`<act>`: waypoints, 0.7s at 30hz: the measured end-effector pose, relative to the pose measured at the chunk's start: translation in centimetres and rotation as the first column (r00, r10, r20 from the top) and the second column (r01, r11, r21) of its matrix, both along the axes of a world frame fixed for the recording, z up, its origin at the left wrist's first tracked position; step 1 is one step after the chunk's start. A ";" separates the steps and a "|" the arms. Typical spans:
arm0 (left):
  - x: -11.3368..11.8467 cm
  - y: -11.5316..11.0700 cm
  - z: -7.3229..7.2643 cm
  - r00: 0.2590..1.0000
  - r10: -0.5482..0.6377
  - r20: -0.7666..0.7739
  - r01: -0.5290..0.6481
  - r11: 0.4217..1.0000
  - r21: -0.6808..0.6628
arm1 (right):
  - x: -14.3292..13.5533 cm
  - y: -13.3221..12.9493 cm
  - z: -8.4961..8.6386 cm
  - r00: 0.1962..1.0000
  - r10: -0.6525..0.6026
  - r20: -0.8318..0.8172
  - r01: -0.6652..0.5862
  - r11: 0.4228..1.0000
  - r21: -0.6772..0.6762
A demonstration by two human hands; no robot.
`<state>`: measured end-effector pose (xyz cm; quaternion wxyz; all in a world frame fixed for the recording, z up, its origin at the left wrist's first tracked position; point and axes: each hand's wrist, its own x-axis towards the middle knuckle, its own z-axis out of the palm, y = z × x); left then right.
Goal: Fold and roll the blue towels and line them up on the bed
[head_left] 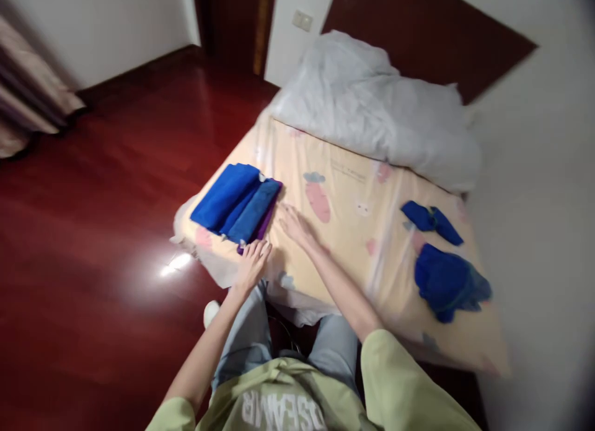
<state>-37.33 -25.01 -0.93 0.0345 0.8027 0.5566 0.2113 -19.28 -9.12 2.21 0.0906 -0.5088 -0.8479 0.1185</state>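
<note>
Towels (236,203) folded in a stack on bed (353,232), both flat hands, left (253,262) and right (295,225), holding nothing; two blue cloths (441,263) still loose.

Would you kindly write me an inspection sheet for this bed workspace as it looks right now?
Surface: mattress in a peach cartoon-print cover, on a dark red wood floor.
Job's things: folded blue towels stacked at the left corner, over a purple cloth.
Clutter: two unfolded blue cloths, one small, one bunched, at the right side.
Hands: left hand flat by the stack's near edge; right hand flat on the cover beside it; both open, holding nothing.
Cables: nothing seen.
Surroundings: white duvet heaped at the far end, wall switch, curtain at left.
</note>
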 end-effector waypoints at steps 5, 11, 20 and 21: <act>9.9 -2.4 -2.1 0.932 -0.351 0.088 0.360 0.926 -0.111 | 14.2 -16.2 -4.9 0.937 -0.270 -0.220 0.272 0.962 -0.022; 22.9 0.0 -3.5 0.841 -0.527 0.121 0.539 0.834 -0.120 | 26.0 -36.8 -8.4 0.542 -0.760 -0.359 0.794 0.603 -0.079; 30.2 1.0 -7.3 0.875 -0.461 0.148 0.475 0.877 -0.078 | 24.4 -43.7 -12.9 0.244 -0.844 -0.478 0.875 0.404 -0.268; 30.1 1.0 -7.6 0.877 -0.462 0.132 0.473 0.879 -0.063 | 24.9 -42.8 -12.8 0.241 -0.848 -0.472 0.878 0.398 -0.265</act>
